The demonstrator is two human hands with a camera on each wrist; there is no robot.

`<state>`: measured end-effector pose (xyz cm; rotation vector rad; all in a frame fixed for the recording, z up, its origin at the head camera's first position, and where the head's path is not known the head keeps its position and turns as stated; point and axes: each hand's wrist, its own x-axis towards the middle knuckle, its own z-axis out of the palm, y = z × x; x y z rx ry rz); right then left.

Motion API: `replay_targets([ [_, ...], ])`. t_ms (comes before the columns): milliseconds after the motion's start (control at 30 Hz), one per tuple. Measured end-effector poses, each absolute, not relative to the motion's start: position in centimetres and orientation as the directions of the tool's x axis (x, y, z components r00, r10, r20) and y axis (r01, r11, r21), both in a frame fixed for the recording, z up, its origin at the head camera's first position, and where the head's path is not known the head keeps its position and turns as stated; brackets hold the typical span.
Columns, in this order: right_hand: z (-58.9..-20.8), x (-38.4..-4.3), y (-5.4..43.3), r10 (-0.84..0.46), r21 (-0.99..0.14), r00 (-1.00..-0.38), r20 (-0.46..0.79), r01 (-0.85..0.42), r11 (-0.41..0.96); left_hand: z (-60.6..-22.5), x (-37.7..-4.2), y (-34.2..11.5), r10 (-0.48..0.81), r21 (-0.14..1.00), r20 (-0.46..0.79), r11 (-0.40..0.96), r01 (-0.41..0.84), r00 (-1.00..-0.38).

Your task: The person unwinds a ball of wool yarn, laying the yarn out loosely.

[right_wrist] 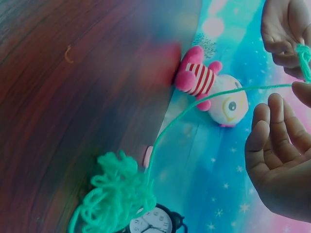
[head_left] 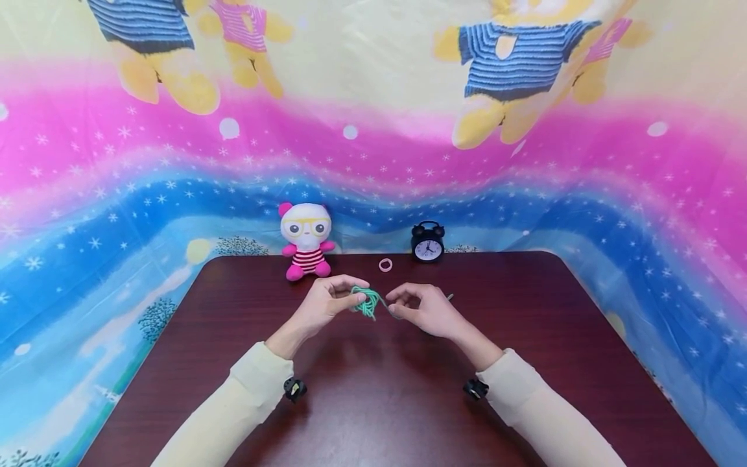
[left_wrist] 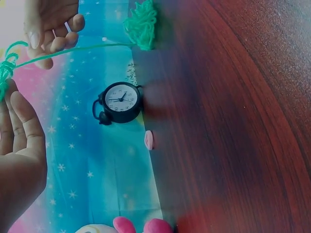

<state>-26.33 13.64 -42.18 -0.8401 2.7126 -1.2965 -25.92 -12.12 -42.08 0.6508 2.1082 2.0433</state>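
Observation:
My left hand (head_left: 321, 303) pinches a small wound bundle of green yarn (head_left: 366, 302) between thumb and fingers, above the table. Close by on the right, my right hand (head_left: 428, 310) has thumb and forefinger together on the strand that runs out of the bundle; its other fingers are loosely bent. From there the strand (right_wrist: 184, 111) runs across to a loose, looped pile of green yarn (right_wrist: 116, 194) on the table. In the head view that pile is mostly hidden behind the right hand. The left wrist view also shows the pile (left_wrist: 142, 24) beyond both hands.
A plush panda (head_left: 306, 243) with yellow glasses sits at the back left of the dark wooden table (head_left: 362, 415). At the back edge are a black alarm clock (head_left: 428, 243) and a small pale pink ring (head_left: 386, 264). A printed cloth (head_left: 373, 155) hangs behind.

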Motion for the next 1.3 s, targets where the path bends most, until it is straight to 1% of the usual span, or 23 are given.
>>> replay_targets([
  [200, -41.9, -26.1, 12.9, -0.489, -0.713, -0.845, 0.214, -0.478, 0.513, -42.1, -25.9, -12.1, 0.41, 0.977, 0.203, -0.021, 0.213, -0.889],
  [467, -41.5, -26.2, 13.1, -0.468, -0.717, -0.855, 0.223, -0.469, 0.516, -42.2, -25.9, -12.1, 0.426, 0.982, 0.158, 0.023, 0.186, -0.891],
  [667, -40.7, -26.6, 13.9, -0.377, -0.71, -0.88, 0.29, -0.462, 0.531, -42.3, -25.7, -12.2, 0.468, 0.982, 0.125, 0.066, 0.176, -0.875],
  [800, -40.2, -26.9, 14.5, -0.323, -0.702, -0.887, 0.33, -0.46, 0.543, -42.4, -25.6, -12.2, 0.503, 0.983, 0.116, 0.066, 0.172, -0.856],
  [1300, -38.6, -27.9, 17.3, -0.175, -0.732, -0.902, 0.395, -0.424, 0.533, -42.5, -25.7, -12.6, 0.52, 0.98, 0.136, 0.053, 0.191, -0.843],
])
